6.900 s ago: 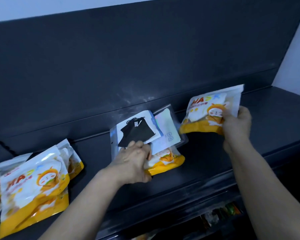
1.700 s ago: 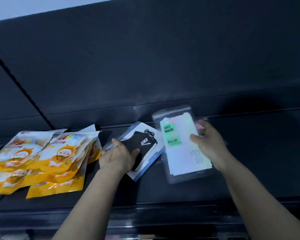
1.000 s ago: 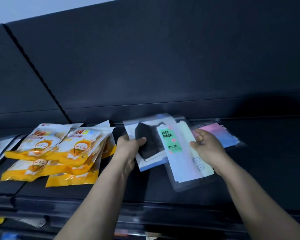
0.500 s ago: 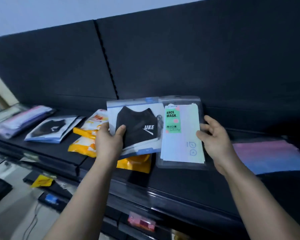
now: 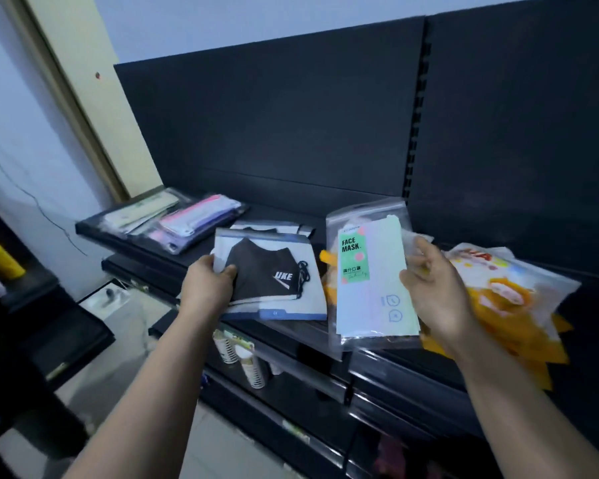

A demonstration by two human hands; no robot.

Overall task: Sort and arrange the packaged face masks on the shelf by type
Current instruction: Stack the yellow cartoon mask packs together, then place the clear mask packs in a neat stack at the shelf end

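The left hand (image 5: 206, 288) clamps the black mask pack (image 5: 270, 276) by its left edge; the right hand (image 5: 436, 288) pinches the clear FACE MASK pack (image 5: 370, 278) by its right edge. The 2 hang side by side, apart, over the front edge of the shelf (image 5: 284, 212), with yellow packs (image 5: 509, 299) piled just right.

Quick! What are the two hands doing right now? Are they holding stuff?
Left hand: closed, holding the black mask pack.
Right hand: closed, holding the clear FACE MASK pack.
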